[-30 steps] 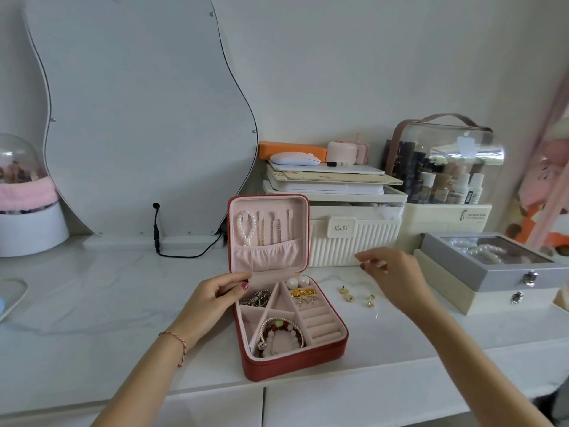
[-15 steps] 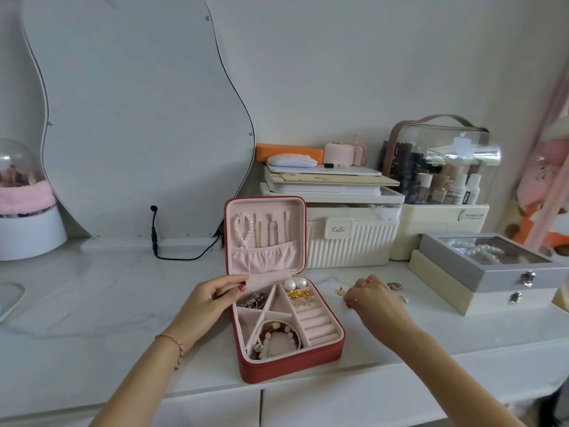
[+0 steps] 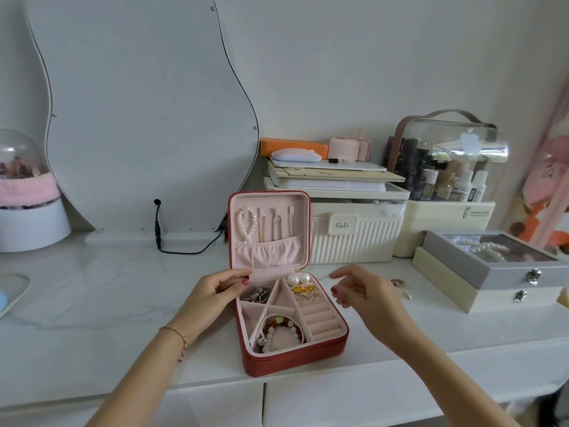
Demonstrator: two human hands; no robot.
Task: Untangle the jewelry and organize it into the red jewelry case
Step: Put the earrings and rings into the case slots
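At bench centre, near the front edge: square red jewelry case with pink lining, lid upright. Lid interior holds a white pearl strand and thin chains hanging above a gathered pink pocket. Tray: two white pearl earrings at the back, gold earrings just in front of them on the ring-roll column, dark silver tangled piece in the back-left compartment, red and white beaded bracelets in the front compartment.

Left hand grips the case's left rim at the hinge, thumb on the pink lining, fingers curled around the edge. Right hand hovers just right of the case, fingers curled, thumb and fingertips close together; can't tell if it's pinching anything.

On the white marble bench, right of that hand: small silver ring and a tiny pale piece, apart from each other. Further right: grey glass-lid box with pearls, stacked on a cream box. Behind the case: ribbed white organiser.
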